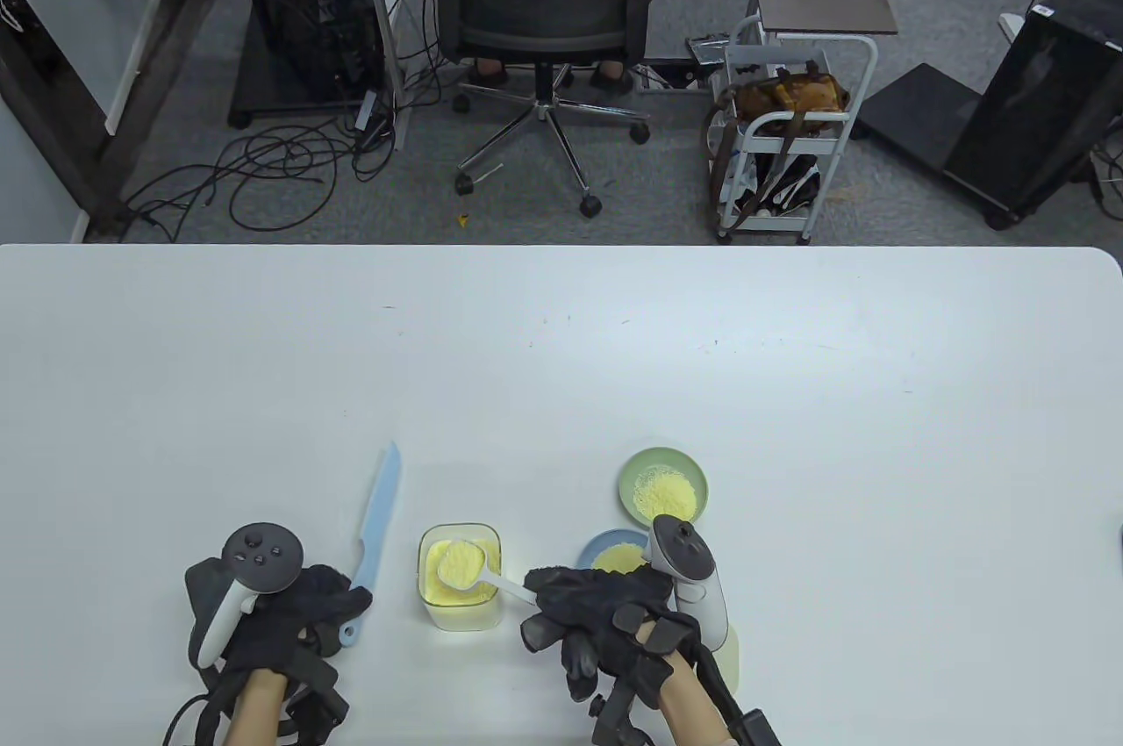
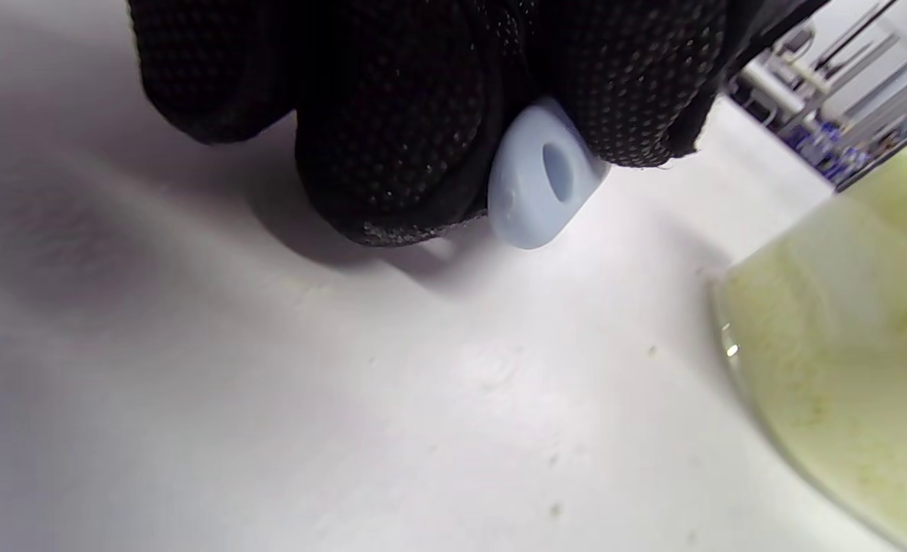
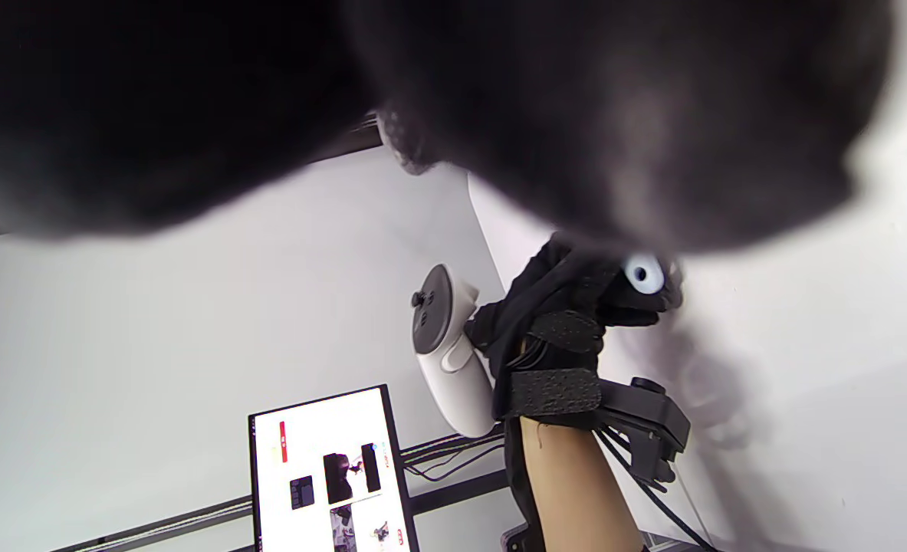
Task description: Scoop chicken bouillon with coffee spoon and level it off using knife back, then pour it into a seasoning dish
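A clear container (image 1: 461, 577) of yellow chicken bouillon stands near the table's front edge. Just above it, a white coffee spoon (image 1: 465, 566) heaped with bouillon is held level; my right hand (image 1: 605, 614) grips its handle. My left hand (image 1: 298, 606) curls round the handle of a light blue knife (image 1: 377, 522), whose blade points away over the table. The knife's handle end (image 2: 541, 176) sticks out below my gloved fingers (image 2: 399, 138), just above the table. The container wall (image 2: 844, 368) shows at the right of that view. In the right wrist view the glove blocks most, and my left hand (image 3: 576, 322) appears beyond.
A green dish (image 1: 662, 484) with bouillon sits behind my right hand. A blue dish (image 1: 614, 555) with bouillon lies partly under that hand. Beyond the table's far edge are an office chair (image 1: 544, 9), a white cart (image 1: 790, 140) and floor cables.
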Action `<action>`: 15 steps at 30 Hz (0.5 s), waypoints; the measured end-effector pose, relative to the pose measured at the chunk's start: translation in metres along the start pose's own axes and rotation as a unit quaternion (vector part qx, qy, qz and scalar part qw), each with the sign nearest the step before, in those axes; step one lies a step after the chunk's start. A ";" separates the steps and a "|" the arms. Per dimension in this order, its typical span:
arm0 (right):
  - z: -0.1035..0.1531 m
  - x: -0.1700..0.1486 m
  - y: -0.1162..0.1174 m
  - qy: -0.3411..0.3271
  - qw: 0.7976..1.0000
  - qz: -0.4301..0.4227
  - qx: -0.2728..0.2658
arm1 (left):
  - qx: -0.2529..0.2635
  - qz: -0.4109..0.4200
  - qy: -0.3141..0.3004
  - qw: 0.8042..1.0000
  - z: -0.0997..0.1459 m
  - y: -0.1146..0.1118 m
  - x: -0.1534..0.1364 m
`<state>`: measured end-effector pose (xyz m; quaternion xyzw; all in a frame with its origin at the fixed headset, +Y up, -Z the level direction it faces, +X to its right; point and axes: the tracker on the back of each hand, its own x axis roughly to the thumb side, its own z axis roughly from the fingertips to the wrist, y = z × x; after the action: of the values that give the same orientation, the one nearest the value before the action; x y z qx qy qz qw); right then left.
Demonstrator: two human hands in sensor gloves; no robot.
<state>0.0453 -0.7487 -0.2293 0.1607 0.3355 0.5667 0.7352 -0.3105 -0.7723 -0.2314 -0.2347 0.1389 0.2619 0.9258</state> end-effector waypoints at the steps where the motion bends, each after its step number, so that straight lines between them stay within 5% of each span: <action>1: 0.001 0.000 0.000 -0.002 1.000 0.000 0.000 | 0.005 0.008 -0.003 1.000 0.000 0.000 0.000; 15: 0.003 0.003 0.002 -0.010 1.000 0.003 0.006 | 0.061 -0.079 0.019 0.995 0.003 0.000 0.004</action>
<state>0.0465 -0.7451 -0.2268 0.1715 0.3308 0.5650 0.7361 -0.3065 -0.7692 -0.2308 -0.1931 0.1529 0.1747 0.9533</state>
